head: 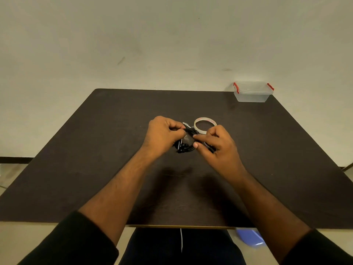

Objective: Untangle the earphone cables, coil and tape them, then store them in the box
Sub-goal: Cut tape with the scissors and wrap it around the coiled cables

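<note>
Both hands are working at the surface's (95, 169) centre: the left hand (162, 133) is pinching the coiled black earphone cables (188, 143), while the right hand's (219, 146) grip is pinching tape onto them, so taping seems underway. The tape roll (205, 121) is lying just beyond, at twelve o'clock. Next calls for carrying the bundle to the closed box (252, 92) at two o'clock.

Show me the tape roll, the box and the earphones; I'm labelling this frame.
tape roll (202, 119): head view, far rim of the ring.
box (251, 95): head view, clear front wall.
earphones (185, 146): head view, black bundle between the hands.
</note>
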